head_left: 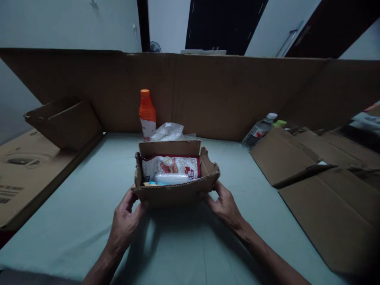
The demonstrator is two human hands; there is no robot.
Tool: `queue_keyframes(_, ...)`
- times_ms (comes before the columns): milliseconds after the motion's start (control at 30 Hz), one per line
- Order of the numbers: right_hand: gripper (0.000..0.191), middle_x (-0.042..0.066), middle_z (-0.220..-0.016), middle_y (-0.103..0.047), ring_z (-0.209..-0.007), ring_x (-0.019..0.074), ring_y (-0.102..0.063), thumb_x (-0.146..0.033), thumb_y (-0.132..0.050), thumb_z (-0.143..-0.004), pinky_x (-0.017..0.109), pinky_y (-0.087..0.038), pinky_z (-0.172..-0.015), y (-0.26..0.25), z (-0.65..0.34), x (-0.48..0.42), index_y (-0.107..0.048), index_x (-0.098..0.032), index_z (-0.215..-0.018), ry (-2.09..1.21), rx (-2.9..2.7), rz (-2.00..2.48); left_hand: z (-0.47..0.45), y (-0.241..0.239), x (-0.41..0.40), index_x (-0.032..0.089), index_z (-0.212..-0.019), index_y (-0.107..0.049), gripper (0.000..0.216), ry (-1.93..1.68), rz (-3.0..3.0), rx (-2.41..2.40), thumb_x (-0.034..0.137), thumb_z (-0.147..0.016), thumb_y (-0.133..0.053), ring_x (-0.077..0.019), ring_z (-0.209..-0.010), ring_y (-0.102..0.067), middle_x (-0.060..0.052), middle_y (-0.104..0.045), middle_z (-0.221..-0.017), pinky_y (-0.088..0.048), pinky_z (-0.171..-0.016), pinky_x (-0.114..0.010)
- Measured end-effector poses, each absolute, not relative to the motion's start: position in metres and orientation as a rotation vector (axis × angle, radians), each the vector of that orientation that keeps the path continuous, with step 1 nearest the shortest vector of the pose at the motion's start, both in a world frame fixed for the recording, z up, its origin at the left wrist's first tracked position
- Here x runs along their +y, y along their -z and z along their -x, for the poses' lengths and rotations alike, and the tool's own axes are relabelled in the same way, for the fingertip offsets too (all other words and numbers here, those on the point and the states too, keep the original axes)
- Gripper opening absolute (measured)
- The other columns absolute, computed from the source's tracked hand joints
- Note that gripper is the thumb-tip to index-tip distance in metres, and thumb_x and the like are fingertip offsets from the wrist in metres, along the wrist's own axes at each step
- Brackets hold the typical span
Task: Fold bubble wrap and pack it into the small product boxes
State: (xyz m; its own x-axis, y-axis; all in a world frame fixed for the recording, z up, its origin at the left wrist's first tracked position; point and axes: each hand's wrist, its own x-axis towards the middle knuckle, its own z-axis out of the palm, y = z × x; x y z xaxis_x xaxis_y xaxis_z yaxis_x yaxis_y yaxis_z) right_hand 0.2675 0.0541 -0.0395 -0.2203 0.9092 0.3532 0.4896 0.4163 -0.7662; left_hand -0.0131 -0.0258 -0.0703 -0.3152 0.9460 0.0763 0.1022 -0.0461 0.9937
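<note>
An uncovered cardboard box (175, 196) sits in front of me, its flaps raised. Inside it lie a red and white printed food packet (178, 164), a clear plastic-wrapped item (171, 179) and a bit of blue and yellow packaging (154, 183). My left hand (126, 215) grips the box's near left corner, thumb on the front and fingers at the side. At the near right corner, my right hand (223, 202) holds the box in the same way. Some fingertips of both hands are hidden by the cardboard.
Behind the box stand an orange bottle (147, 113) and crumpled clear plastic wrap (168, 131). A clear bottle (259, 130) leans at the back right, near cardboard boxes (329, 213). At left, a smaller box (67, 124) rests on a large carton (26, 170). A cardboard wall (222, 95) closes the back.
</note>
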Motion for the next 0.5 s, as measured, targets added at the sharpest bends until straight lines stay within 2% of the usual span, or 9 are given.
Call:
queue_keyframes(100,0.035,0.008,-0.096,-0.073,-0.082,0.0229,-0.067,-0.041,-0.065,-0.082,0.035,-0.056,-0.074,0.03,-0.269,0.05,-0.064,-0.018,-0.107,-0.663,-1.848,1.181,0.009,0.054,-0.025,0.018,-0.124,-0.064,0.05,-1.527,-1.176,1.534,0.045,-0.083,-0.072,-0.0256,-0.116,-0.064,-0.01,-0.07,-0.124,-0.05,-0.099,-0.035)
queue_keyframes(267,0.033,0.008,-0.087,-0.074,-0.082,0.026,-0.068,-0.049,-0.067,-0.081,0.036,-0.055,-0.071,0.018,-0.31,0.037,-0.065,-0.019,-0.095,-0.532,-1.648,1.38,-0.03,0.038,-0.004,0.018,-0.126,-0.064,0.047,-1.535,-1.291,1.32,0.039,-0.084,-0.069,-0.026,-0.119,-0.063,-0.012,-0.067,-0.133,-0.048,-0.106,-0.039)
queue_keyframes(367,0.034,0.009,-0.096,-0.074,-0.088,0.0271,-0.069,-0.047,-0.066,-0.083,0.038,-0.056,-0.078,0.024,-0.301,0.028,-0.064,-0.019,-0.104,-0.533,-1.667,1.33,-0.021,0.05,-0.018,0.018,-0.119,-0.068,0.046,-1.5,-1.234,1.375,0.044,-0.081,-0.071,-0.0282,-0.117,-0.065,-0.011,-0.07,-0.126,-0.049,-0.105,-0.043)
queue_keyframes(500,0.041,0.01,-0.115,-0.071,-0.101,0.0268,-0.066,-0.039,-0.065,-0.084,0.038,-0.056,-0.088,0.038,-0.249,0.033,-0.061,-0.02,-0.12,-0.703,-1.853,1.101,0.021,0.066,-0.055,0.018,-0.117,-0.067,0.055,-1.563,-1.042,1.677,0.054,-0.077,-0.075,-0.0293,-0.114,-0.066,-0.01,-0.073,-0.117,-0.051,-0.101,-0.041)
